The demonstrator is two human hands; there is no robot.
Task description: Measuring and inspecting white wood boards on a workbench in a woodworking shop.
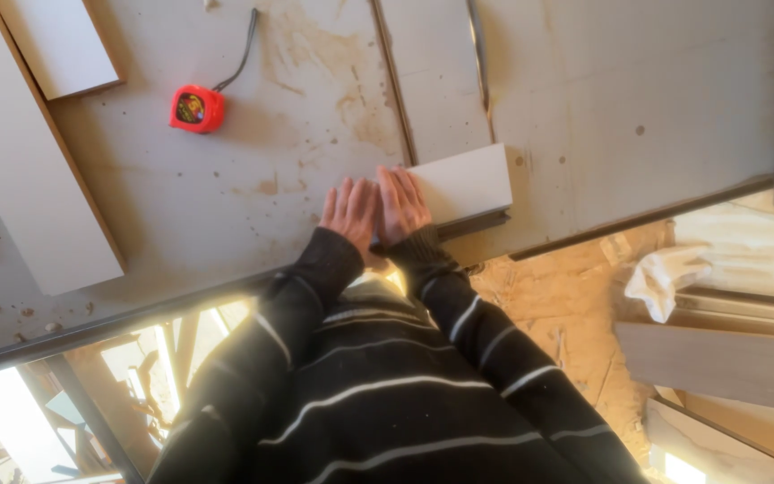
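Stained, dust-flecked grey worktop (253,179) filling most of the frame, seen from above at a tilt, with sunlit chipboard flooring (566,314) and stacked planks (718,358) at lower right. At centre, left hand (349,211) and right hand (400,204) laid flat side by side, palms down, on the near end of a small white board offcut (463,184); fingers (357,193) straight and close together, pinching nothing, apparently pressing down to keep the piece from sliding. Offcut resting at the worktop's near edge, pale and smooth-faced, square-cut at its right end, seemingly lying over a darker strip (472,224) showing beneath its lower edge. Black sleeves with thin white stripes (378,394) reaching up from the bottom of the frame. Red tape measure (197,108) with a dark wrist strap at upper left, well apart from the hands, presumably set aside within reach. Two larger white panels (29,170) with brown edges along the far left, one more at the top left corner (64,40). Narrow metal rails (391,81) running from the top edge down toward the offcut. Crumpled white sheet (674,273) at right, just beyond the worktop.
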